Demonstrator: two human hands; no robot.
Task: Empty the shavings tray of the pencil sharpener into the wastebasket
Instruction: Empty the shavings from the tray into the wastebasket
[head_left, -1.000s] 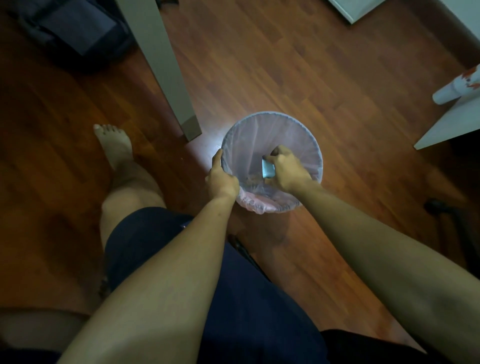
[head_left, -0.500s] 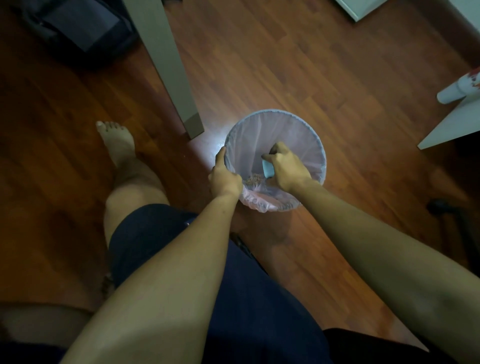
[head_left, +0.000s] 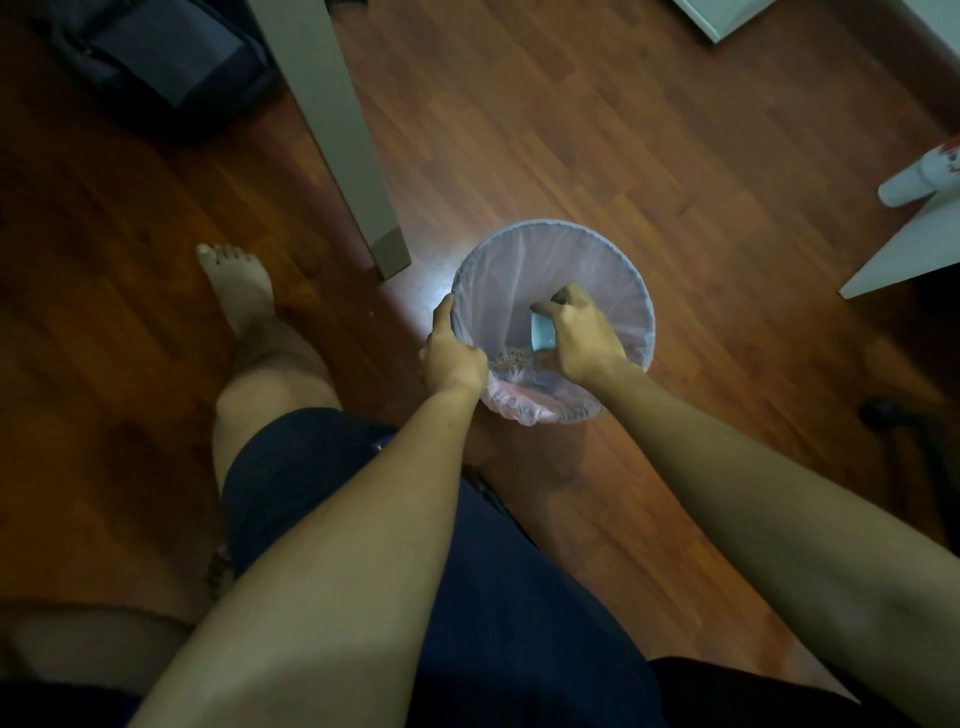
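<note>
A round wastebasket (head_left: 597, 265) lined with a thin pinkish bag stands on the wooden floor. My left hand (head_left: 451, 358) grips its near left rim. My right hand (head_left: 582, 335) is inside the basket's mouth, closed around a small light blue shavings tray (head_left: 541, 330) held on edge. A small heap of brown shavings (head_left: 510, 359) lies on the liner just left of the tray. The sharpener body is not in view.
A grey table leg (head_left: 337, 140) stands just left of and behind the basket. A dark bag (head_left: 156, 57) lies at far left. My bare left foot (head_left: 236, 283) rests on the floor. A white shelf corner (head_left: 904, 254) and a chair caster (head_left: 883, 410) are at right.
Brown shavings have gathered on the liner beside the tray. Both hands stay where they were on the rim and the tray; the view has shifted slightly.
</note>
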